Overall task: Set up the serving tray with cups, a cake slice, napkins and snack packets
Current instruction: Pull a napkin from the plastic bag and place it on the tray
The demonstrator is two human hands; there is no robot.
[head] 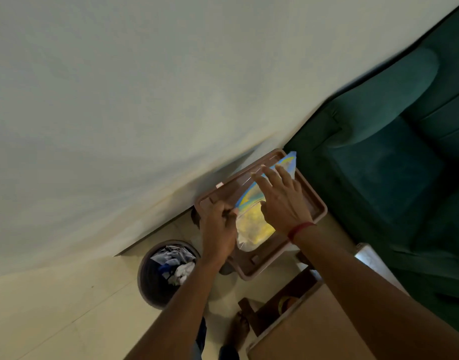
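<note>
Both hands worked at centre frame: the left hand (219,227) pinched a corner of the snack packet (251,224) lying in the brown tray (319,203), while the right hand (282,201) lay spread flat on it. Pressing hard might have burst the packet.

Single head-worn wide-angle view, tilted, looking steeply down past both forearms, close above brown rectangular plastic tray (311,201), floor below.

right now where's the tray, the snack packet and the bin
tray (317,198): head view, bare right rim
snack packet (251,224): head view, yellow clear middle
bin (145,281): head view, dark left wall
</note>
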